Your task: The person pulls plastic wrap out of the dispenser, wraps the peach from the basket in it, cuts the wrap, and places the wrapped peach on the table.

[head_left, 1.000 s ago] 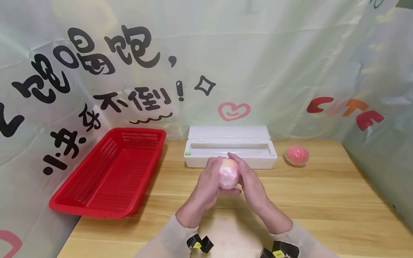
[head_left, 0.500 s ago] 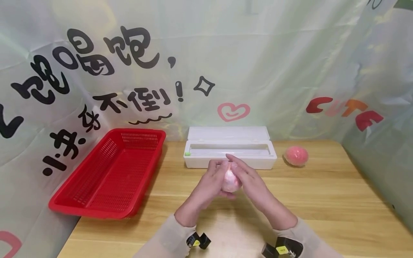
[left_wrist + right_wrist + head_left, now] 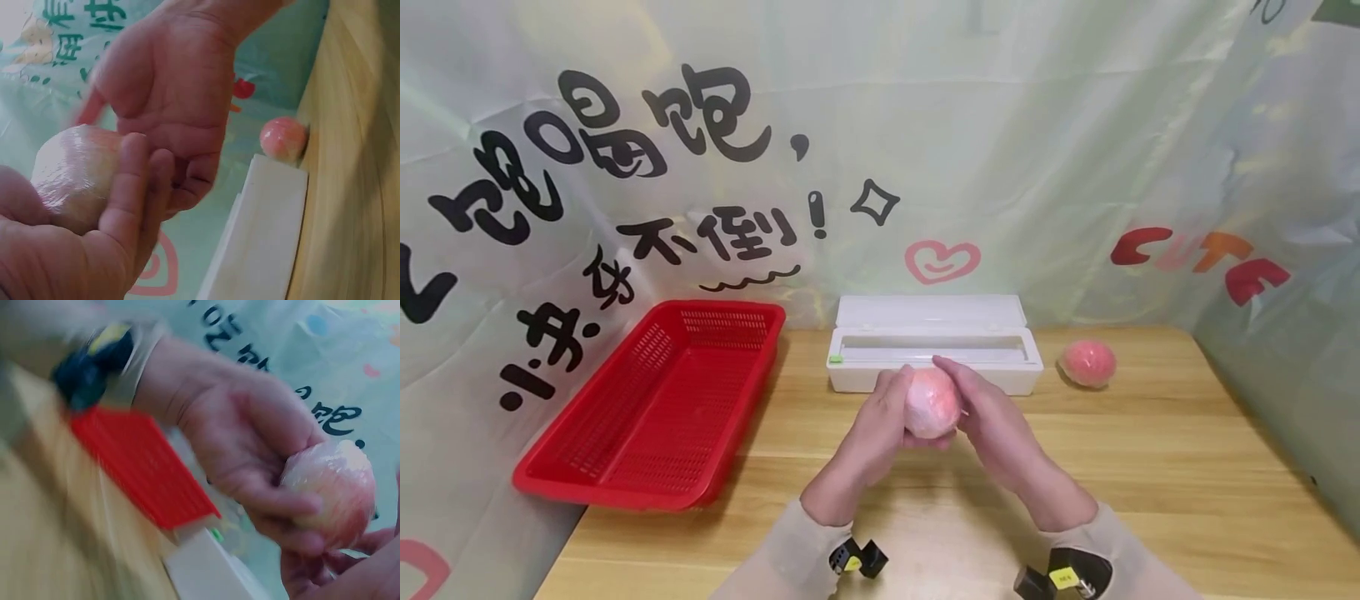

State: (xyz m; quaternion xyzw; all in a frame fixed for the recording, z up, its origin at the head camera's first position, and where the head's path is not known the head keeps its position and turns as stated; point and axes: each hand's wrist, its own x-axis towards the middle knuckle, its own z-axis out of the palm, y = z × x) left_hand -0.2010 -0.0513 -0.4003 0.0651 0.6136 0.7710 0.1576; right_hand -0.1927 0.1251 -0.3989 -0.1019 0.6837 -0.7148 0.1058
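Observation:
A round, pink-and-cream peach, wrapped in shiny cling film, is held above the table in front of the white box. My left hand grips it from the left and below, with the fingers curled under it. On the other side, my right hand is cupped close to the peach. In the left wrist view the right palm faces the fruit, its thumb spread away and its fingertips partly hidden behind the left fingers. The right wrist view shows the left fingers bent around the wrapped peach.
A white cling film dispenser stands at the back with its lid raised. To its right lies another film-wrapped pink peach. A red perforated basket occupies the left side of the wooden table. Printed cloth hangs behind.
The peach has turned between the hands and now shows a more orange-pink side. The right hand closed over it half a second ago and has since drawn back slightly to the right.

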